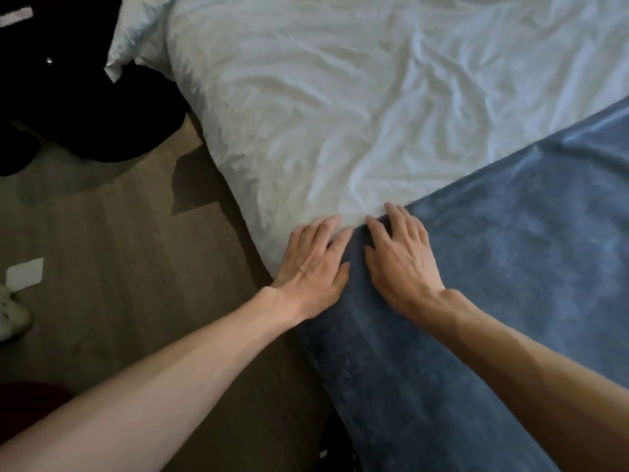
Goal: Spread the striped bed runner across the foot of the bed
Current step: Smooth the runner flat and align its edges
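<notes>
Left forearm [153, 386] and right forearm [527, 369] reach in from the bottom edge, bare. Left hand [313, 264]: flat, fingers straight, holding nothing, pressing where the bed runner [510, 267] meets the white duvet [340, 97] at the bed's side edge. Right hand [401, 264]: flat, fingers spread, palm down on the runner just beside the left. Likely purpose: smoothing and seating the runner's corner over the edge. The runner lies across the foot of the bed, one end hanging down the near side. It reads blue; stripes are hard to make out.

Around: crumpled duvet, pillow [136, 35], wooden floor [119, 250] with a paper scrap [25, 272], dark object [119, 114]. Nothing obstructs the hands.
</notes>
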### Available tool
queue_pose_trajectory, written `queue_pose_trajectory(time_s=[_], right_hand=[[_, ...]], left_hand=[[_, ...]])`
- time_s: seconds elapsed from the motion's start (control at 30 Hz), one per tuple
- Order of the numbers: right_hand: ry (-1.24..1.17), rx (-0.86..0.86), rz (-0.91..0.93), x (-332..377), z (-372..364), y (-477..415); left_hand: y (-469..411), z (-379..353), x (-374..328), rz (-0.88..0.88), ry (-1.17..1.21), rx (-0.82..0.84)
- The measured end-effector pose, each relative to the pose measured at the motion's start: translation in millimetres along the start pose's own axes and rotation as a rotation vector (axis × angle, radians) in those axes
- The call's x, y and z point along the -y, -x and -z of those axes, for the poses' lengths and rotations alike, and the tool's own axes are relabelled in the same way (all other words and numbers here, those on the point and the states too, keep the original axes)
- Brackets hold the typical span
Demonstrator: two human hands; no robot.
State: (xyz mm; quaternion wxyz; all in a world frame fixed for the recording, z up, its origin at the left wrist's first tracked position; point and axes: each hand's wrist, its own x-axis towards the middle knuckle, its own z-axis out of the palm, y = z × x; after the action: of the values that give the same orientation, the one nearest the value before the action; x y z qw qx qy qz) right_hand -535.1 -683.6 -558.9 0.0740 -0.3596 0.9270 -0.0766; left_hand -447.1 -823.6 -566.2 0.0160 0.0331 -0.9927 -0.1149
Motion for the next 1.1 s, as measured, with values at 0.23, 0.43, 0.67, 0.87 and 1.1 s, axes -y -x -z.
queue_pose_trajectory(time_s=[0.23, 0.43, 0.67, 0.87, 1.1], right_hand=[[-0.038, -0.047, -0.236, -37.0, 7.2, 59.0], [-0.072, -0.073, -0.505, -49.8, 22.8, 142.0], [-0.079, -0.072, -0.747, -55.2, 34.6, 238.5], [-0.113, -0.034, -0.965, -38.4, 14.7, 298.2], [-0.081, -0.105, -1.254, -4.9, -16.2, 332.3]], left_hand=[[-28.4, 3.2, -47.9, -0.225, -0.047, 0.1], [-23.0, 12.6, -83.0, -0.365, -0.08, 0.156], [-11.1, 18.0, -119.0, -0.347, -0.088, 0.236], [-5.6, 7.1, -122.5, -0.33, -0.106, 0.332], [-7.0, -11.8, -101.5, -0.414, -0.119, 0.319]])
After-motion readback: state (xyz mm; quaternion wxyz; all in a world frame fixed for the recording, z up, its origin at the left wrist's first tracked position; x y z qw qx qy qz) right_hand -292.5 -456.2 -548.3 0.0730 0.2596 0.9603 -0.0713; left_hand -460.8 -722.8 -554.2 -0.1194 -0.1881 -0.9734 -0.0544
